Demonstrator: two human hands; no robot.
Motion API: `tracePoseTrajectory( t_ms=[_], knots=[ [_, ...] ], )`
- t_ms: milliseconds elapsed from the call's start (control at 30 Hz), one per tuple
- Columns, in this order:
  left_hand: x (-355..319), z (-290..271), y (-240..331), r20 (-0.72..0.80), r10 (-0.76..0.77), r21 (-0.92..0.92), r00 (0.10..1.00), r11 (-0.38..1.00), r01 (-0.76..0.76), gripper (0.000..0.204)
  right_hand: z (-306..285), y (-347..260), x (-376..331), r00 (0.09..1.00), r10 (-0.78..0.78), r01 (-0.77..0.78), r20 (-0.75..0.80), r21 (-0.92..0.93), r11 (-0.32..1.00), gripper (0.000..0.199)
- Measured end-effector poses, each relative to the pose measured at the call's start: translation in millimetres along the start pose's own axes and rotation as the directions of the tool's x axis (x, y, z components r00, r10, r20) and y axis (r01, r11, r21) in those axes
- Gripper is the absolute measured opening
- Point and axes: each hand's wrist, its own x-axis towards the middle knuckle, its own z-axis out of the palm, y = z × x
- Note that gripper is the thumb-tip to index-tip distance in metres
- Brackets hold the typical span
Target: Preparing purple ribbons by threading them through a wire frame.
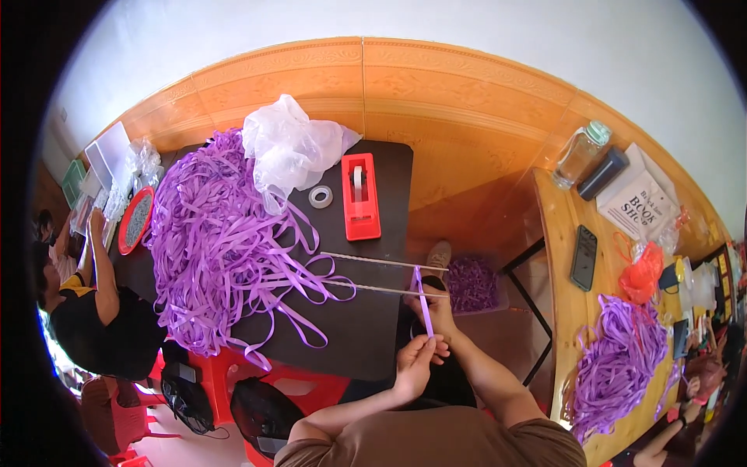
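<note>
Two thin metal rods (pixel 377 288) reach from the table over its right edge. A purple ribbon strip (pixel 425 310) hangs across their free ends and runs down toward me. My left hand (pixel 416 364) pinches the lower end of this strip between thumb and fingers. Beside the rod ends, behind the strip, my right hand (pixel 440 311) is closed; its fingertips are partly hidden, so what it grips cannot be made out. To the left, a big tangled heap of purple ribbon (pixel 210 241) covers much of the dark table (pixel 354 342), with loose loops lying around the rods.
A red tape dispenser (pixel 362 218), a tape roll (pixel 320 197) and a white plastic bag (pixel 288 148) lie at the back. Below stands a bin of purple pieces (pixel 475 286). A wooden table (pixel 556 226) at right bears more ribbon (pixel 622 362) and a phone (pixel 583 258). Co-workers sit both sides.
</note>
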Motion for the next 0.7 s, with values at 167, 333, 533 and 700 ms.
tracePoseTrajectory(
  t_ms=[167,333,533,700],
  knots=[
    [-35,-31,6,0.101,-0.061,0.081,0.993,0.995,0.053,0.023,-8,-20,-52,0.959,0.241,-0.263,0.152,0.151,0.953,0.003],
    [-63,-51,17,0.164,-0.207,0.053,0.964,0.978,0.201,0.025,-8,-11,-97,0.962,0.205,-0.256,0.183,0.329,0.909,0.005],
    [-87,-61,21,0.187,-0.147,0.058,0.971,0.989,0.138,0.023,-7,-50,-135,0.899,0.305,-0.409,0.315,0.352,0.842,0.003],
    [-100,-67,37,0.294,-0.050,0.071,0.954,0.997,0.031,0.021,-3,-50,-154,0.885,0.398,-0.465,0.241,0.434,0.771,0.008]
  ],
)
